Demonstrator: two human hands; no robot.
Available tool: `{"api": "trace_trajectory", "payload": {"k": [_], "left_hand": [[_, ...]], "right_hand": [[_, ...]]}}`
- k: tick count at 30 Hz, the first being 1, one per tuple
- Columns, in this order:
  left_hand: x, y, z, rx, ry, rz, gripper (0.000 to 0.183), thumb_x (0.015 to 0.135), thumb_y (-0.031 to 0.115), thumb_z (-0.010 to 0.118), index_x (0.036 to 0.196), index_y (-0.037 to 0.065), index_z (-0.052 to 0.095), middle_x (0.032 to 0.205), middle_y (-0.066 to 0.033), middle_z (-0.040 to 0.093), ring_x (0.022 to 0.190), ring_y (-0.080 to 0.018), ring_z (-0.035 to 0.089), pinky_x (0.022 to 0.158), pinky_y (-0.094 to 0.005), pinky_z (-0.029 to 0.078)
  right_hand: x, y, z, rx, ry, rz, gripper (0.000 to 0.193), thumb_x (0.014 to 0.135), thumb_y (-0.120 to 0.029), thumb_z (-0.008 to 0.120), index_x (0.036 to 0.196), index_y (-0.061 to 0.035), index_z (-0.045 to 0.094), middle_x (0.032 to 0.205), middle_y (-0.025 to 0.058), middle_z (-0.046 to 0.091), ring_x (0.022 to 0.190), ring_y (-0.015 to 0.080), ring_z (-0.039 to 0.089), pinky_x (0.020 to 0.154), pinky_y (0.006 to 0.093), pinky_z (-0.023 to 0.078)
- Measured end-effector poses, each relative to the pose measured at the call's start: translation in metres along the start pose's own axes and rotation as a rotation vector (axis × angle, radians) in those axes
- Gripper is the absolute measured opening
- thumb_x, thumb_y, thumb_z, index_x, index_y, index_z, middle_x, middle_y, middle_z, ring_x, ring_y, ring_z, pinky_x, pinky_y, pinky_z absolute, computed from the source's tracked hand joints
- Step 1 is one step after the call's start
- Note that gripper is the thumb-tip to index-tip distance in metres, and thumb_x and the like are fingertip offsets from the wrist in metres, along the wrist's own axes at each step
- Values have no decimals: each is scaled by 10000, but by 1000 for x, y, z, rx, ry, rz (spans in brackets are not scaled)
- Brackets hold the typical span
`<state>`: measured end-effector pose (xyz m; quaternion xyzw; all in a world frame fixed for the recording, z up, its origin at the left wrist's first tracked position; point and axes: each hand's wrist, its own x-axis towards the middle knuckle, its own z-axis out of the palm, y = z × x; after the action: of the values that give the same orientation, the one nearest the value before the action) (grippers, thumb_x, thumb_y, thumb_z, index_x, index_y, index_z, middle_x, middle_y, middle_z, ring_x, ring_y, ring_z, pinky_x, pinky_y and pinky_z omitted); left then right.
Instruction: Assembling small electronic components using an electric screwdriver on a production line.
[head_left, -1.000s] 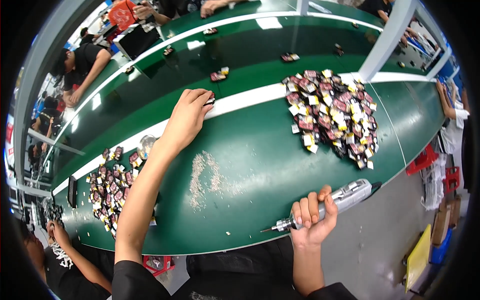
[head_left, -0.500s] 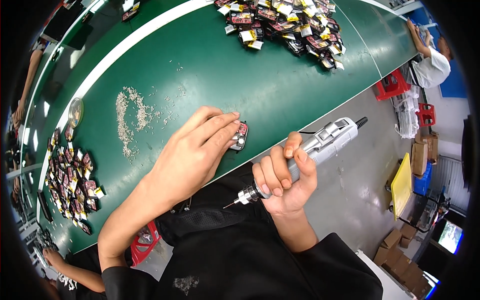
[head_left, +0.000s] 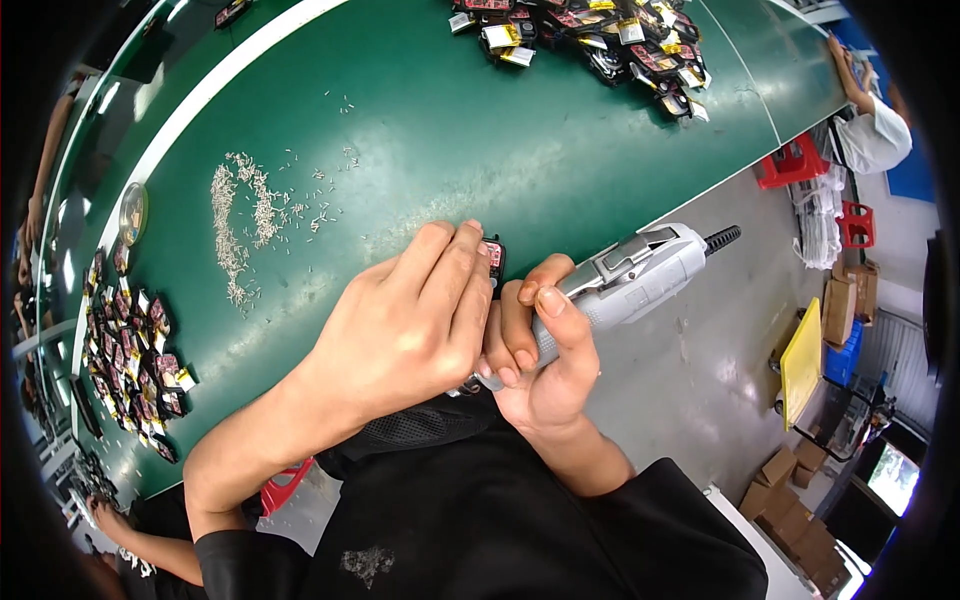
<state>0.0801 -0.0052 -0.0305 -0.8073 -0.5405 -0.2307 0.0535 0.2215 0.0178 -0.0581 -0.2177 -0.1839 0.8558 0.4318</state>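
Observation:
At the table edge, my left hand (head_left: 400, 325) has its fingers pressed together over a small electronic device (head_left: 495, 256). The device has a black case and a reddish circuit board; only its far end shows past my fingertips. In my right hand (head_left: 550, 355) is a grey electric screwdriver (head_left: 645, 272), tilted, with its cable end up to the right. Its front end lies beside and below my left hand, and its tip is hidden there. The two hands nearly touch.
Small metal screws (head_left: 264, 210) lie scattered on the green table (head_left: 400, 150). Similar devices are heaped at the far side (head_left: 655, 55) and at the left (head_left: 130, 350). Near the left heap stands a round clear dish (head_left: 133, 213). A person (head_left: 875, 135) works at the far right.
My right hand has brought the screwdriver leftward to my left hand, and its tip has passed out of sight. My left hand has shifted slightly right, and its fingers are more bent. The view has moved a little.

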Motion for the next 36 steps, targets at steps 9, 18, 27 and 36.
{"api": "trace_trajectory", "payload": {"k": [9, 18, 27, 36], "left_hand": [[-3, 5, 2, 156, -17, 51, 365, 564, 93, 591, 848, -131, 639, 891, -250, 626, 868, -310, 614, 707, -311, 549], [-14, 10, 0, 28, -120, -61, 407, 601, -13, 665, 967, -171, 583, 1055, -282, 581, 933, -355, 607, 695, -359, 548], [-18, 10, 4, 96, -107, -2, 440, 534, -26, 609, 945, -183, 608, 1073, -291, 584, 960, -360, 610, 773, -359, 545], [-18, 8, 5, 50, -101, -41, 355, 610, -37, 629, 936, -178, 611, 1039, -272, 598, 933, -347, 619, 756, -355, 548]], "right_hand": [[3, -3, 0, 6, -14, -3, 110, 918, -153, 458, 869, -61, 424, 502, 25, 378, 375, 130, 370, 398, 287, 366], [32, -68, 5, -248, -459, -135, 189, 970, -275, 459, 937, -94, 418, 532, -20, 395, 411, 91, 404, 445, 253, 404], [74, -84, 20, -386, -605, -212, 351, 986, -400, 369, 961, -83, 516, 540, -23, 406, 436, 89, 408, 495, 263, 420], [83, -71, 12, -376, -577, -216, 355, 989, -397, 350, 975, -87, 524, 540, -26, 384, 445, 83, 384, 503, 256, 397]]}}
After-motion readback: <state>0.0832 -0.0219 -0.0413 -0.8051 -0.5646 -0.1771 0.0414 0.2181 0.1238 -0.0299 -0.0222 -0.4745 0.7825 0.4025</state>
